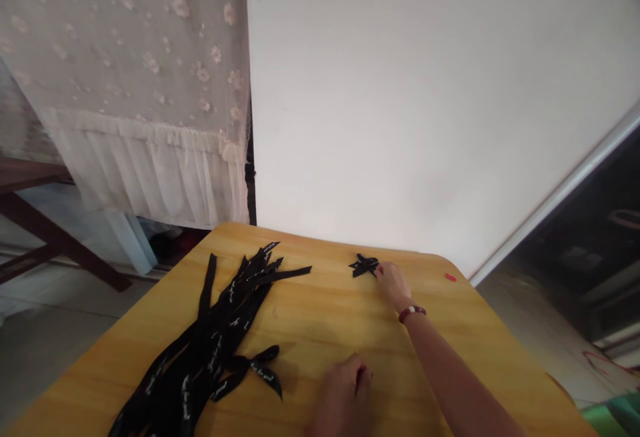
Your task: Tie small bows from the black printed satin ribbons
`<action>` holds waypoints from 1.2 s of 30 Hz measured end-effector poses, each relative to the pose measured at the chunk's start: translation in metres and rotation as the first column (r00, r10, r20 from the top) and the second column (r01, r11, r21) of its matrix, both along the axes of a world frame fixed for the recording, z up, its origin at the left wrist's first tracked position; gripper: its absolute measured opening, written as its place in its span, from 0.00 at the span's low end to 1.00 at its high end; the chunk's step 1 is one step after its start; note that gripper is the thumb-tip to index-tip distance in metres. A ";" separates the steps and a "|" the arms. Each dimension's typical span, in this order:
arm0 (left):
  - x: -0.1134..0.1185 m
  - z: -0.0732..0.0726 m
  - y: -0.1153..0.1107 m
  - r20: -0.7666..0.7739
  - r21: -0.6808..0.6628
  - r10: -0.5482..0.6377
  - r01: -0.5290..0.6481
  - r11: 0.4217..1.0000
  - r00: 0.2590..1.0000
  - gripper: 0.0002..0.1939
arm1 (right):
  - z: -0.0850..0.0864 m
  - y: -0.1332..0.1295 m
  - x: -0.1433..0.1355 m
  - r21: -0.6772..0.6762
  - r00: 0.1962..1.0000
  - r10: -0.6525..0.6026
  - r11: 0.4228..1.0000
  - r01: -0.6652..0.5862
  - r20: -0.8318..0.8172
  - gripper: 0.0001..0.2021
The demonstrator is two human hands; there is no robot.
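Observation:
At the far edge of the wooden table, my right hand (393, 284) pinches the right end of a small black ribbon bow (364, 265), which lies on the tabletop. A beaded red bracelet (413, 312) circles that wrist. Near the table's front, my left hand (343, 390) is blurred, its fingers curled in and nothing visible sticking out of them. To its left lies a large heap of black ribbon strips (215, 344) with white script printed on them. One looped black ribbon bow (260, 367) rests at the heap's right side, apart from my left hand.
The wooden table (310, 310) has rounded corners and touches or nearly touches a white panel (400, 104). A small red piece (451, 277) lies near the far right corner. A lace curtain (150, 90) hangs behind, and a dark wooden frame (60, 237) stands left.

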State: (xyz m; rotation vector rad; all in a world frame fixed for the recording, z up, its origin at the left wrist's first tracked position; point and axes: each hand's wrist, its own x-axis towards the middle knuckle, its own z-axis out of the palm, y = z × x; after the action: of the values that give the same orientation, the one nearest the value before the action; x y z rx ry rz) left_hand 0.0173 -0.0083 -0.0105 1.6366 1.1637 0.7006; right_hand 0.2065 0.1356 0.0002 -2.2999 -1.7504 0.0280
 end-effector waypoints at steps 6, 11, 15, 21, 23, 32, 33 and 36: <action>0.000 -0.002 0.000 -0.013 0.003 -0.002 0.002 1.000 1.000 0.14 | 0.003 -0.004 -0.001 0.035 0.999 -0.036 0.999 0.035 0.027 0.12; 0.001 -0.006 0.002 -0.020 0.013 -0.020 0.021 1.000 1.000 0.13 | -0.001 -0.007 -0.019 0.088 0.997 0.006 0.996 -0.013 0.075 0.21; 0.002 -0.007 0.003 -0.042 0.005 -0.030 0.030 1.000 0.999 0.13 | -0.015 -0.004 -0.032 -0.049 0.989 0.125 0.991 -0.122 0.081 0.28; 0.003 -0.009 0.005 -0.101 0.018 -0.050 0.052 0.999 0.994 0.13 | -0.024 0.001 -0.029 -0.196 0.984 0.161 0.970 -0.145 0.070 0.31; 0.004 -0.011 0.005 -0.139 0.003 -0.037 0.038 0.999 0.990 0.13 | -0.023 0.002 -0.028 -0.196 0.982 0.174 0.968 -0.156 0.078 0.31; 0.010 -0.026 0.009 -0.117 0.002 -0.007 0.007 1.000 0.993 0.12 | -0.019 0.012 -0.029 -0.173 0.982 0.175 0.972 -0.161 0.071 0.30; 0.009 -0.026 0.009 -0.100 0.001 -0.003 0.003 1.000 0.995 0.12 | -0.018 0.013 -0.029 -0.174 0.982 0.174 0.972 -0.160 0.068 0.30; 0.008 -0.020 0.007 -0.057 0.004 0.004 -0.004 1.000 0.998 0.13 | -0.014 0.011 -0.029 -0.139 0.986 0.150 0.980 -0.139 0.073 0.28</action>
State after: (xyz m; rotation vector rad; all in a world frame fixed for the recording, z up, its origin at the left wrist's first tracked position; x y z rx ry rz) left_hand 0.0249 -0.0012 -0.0309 1.6674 1.2075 0.6627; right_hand 0.1776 0.1468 -0.0142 -2.2901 -2.0121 0.0804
